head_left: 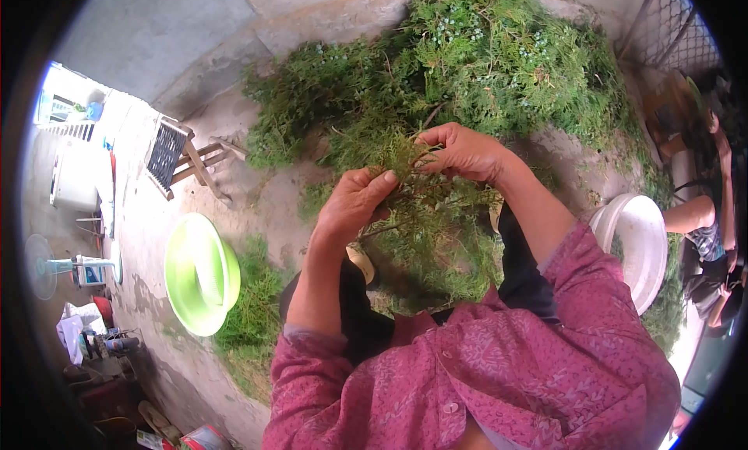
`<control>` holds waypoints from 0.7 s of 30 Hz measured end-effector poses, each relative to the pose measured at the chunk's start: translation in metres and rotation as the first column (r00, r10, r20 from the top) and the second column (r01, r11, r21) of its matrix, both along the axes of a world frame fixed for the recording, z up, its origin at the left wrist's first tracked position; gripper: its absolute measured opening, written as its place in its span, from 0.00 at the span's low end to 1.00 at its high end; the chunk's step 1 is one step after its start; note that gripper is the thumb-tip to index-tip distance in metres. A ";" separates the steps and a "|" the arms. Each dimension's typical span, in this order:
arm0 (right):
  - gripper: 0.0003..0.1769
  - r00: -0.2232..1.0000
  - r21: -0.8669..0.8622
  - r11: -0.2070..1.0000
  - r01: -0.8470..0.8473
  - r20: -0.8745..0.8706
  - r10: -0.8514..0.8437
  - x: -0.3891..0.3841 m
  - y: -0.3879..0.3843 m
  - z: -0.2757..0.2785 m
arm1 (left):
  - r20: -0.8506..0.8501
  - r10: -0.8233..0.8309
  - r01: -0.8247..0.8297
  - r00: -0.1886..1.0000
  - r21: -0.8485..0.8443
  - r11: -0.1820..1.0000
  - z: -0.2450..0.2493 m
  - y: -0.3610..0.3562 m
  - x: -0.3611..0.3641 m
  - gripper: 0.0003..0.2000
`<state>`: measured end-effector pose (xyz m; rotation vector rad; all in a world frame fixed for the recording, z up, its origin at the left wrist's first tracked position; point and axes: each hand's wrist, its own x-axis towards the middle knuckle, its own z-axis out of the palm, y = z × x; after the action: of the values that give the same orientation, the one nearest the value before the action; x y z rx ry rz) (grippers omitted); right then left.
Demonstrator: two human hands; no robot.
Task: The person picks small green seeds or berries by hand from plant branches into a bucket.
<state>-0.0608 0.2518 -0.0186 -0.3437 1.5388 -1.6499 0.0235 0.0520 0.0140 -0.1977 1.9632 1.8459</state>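
Observation:
A leafy green conifer branch point(436, 204), with flat feathery sprays, lies across my lap and between my hands. My left hand point(354, 204) is closed on the branch, its thumb pressed over the sprays. Just to the right and a little higher, my right hand point(463, 152) pinches the sprays with thumb and forefinger. The tips of its other fingers are partly hidden in the foliage. Beyond my hands rises a large heap of cut conifer branches point(499, 60), dotted with small pale bluish cones.
A lime-green basin point(173, 275) stands on the floor at left, beside loose greenery point(253, 317). Behind it is a folding stool point(199, 165). A white bucket point(650, 251) stands by my right elbow. Another person point(705, 224) sits at far right. A fan point(43, 267) is at far left.

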 end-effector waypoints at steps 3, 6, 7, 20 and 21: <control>0.13 0.996 -0.011 0.999 0.031 0.089 -0.030 0.000 0.003 0.006 | 0.002 -0.013 0.013 1.000 0.005 1.000 -0.007 -0.001 -0.001 0.15; 0.11 0.998 -0.020 0.999 0.043 0.045 -0.042 0.001 0.003 0.006 | 0.017 -0.007 0.007 1.000 -0.004 1.000 -0.005 -0.001 -0.002 0.15; 0.11 0.998 -0.020 0.999 0.044 0.045 -0.043 0.001 0.004 0.007 | 0.021 -0.015 0.015 1.000 0.004 1.000 -0.004 0.000 -0.002 0.15; 0.06 0.941 -0.248 0.944 0.216 0.311 -0.134 -0.008 0.029 0.017 | 0.060 0.185 -0.186 0.981 0.018 0.982 -0.030 -0.008 -0.002 0.09; 0.06 0.955 -0.245 0.953 0.180 0.277 -0.109 -0.009 0.028 0.014 | 0.066 0.169 -0.174 0.983 0.068 0.982 -0.028 -0.009 -0.002 0.13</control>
<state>-0.0696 0.2802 -0.0044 -0.1477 1.1696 -1.9414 0.0210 0.0431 -0.0143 -0.4071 1.8854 1.9914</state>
